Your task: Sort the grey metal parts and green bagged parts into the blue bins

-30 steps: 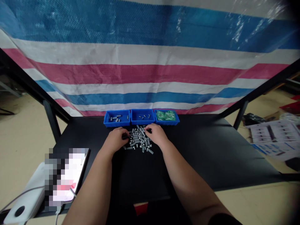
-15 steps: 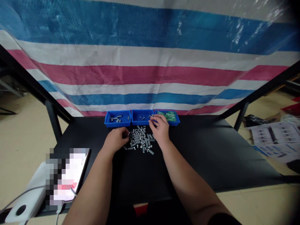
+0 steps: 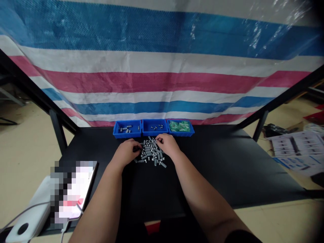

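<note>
Presently, left hand [image 3: 126, 152] and right hand [image 3: 168, 144] flank one hardware pile [image 3: 152, 152], fingers curled, grip indeterminable; three blue bins [image 3: 155, 133] line the table's [image 3: 215, 162] rear edge.

You have open black surface [image 3: 227, 162] to the right of the pile [image 3: 152, 152] and in front of it; beyond the pile, three blue bins [image 3: 155, 127] block low passage, the striped sheet [image 3: 162, 81] behind them; the tablet [image 3: 82, 185] obstructs the near left.
</note>
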